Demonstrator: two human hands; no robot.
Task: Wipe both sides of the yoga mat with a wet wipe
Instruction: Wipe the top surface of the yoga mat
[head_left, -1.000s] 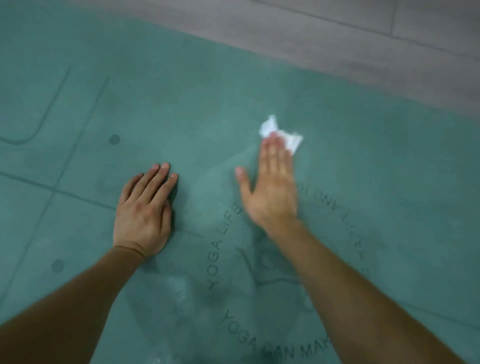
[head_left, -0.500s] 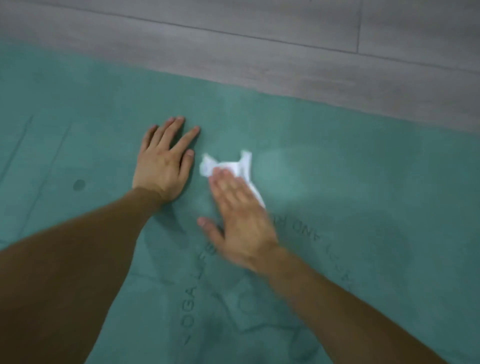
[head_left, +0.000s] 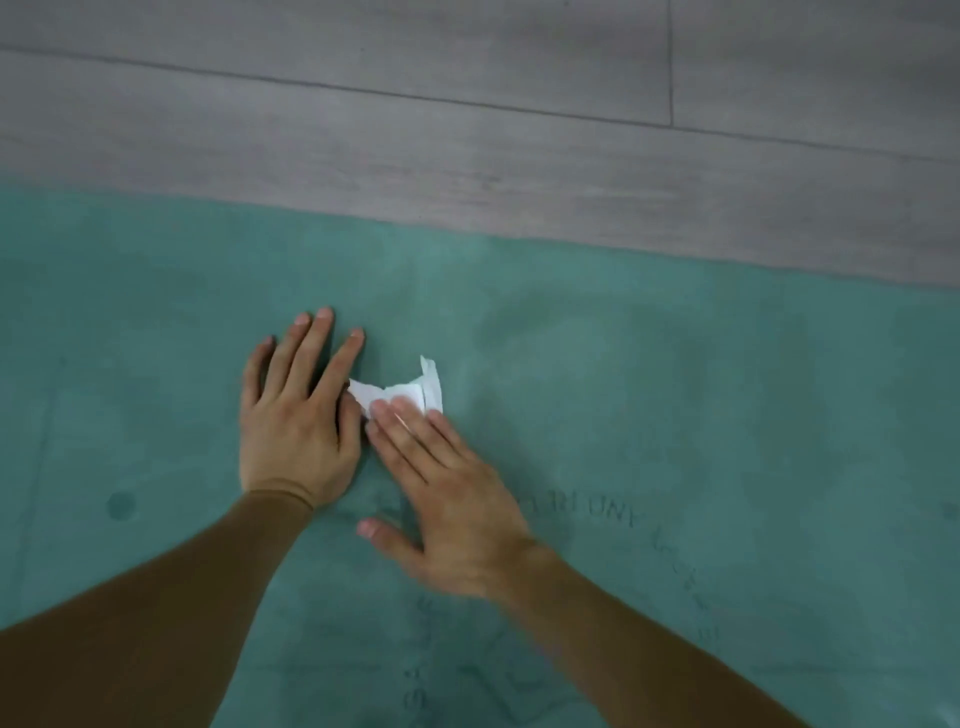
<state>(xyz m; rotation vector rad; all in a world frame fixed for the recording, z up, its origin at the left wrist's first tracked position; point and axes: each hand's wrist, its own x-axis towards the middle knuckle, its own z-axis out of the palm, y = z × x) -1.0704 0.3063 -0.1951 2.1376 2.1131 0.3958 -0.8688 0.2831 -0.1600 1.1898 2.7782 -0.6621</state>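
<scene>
The mat lies flat on the floor, and its far edge is met by bare grey boards. Between that edge and the hands an open strip of mat is left. Toward the right, a broad stretch of mat is unoccupied up to the frame's edge. On the left, passage is blocked by the left hand, laid flat, with its forearm running back to the near left corner. The wipe is pressed under the right hand just beside it, so hardly any gap is left between the two hands.
</scene>
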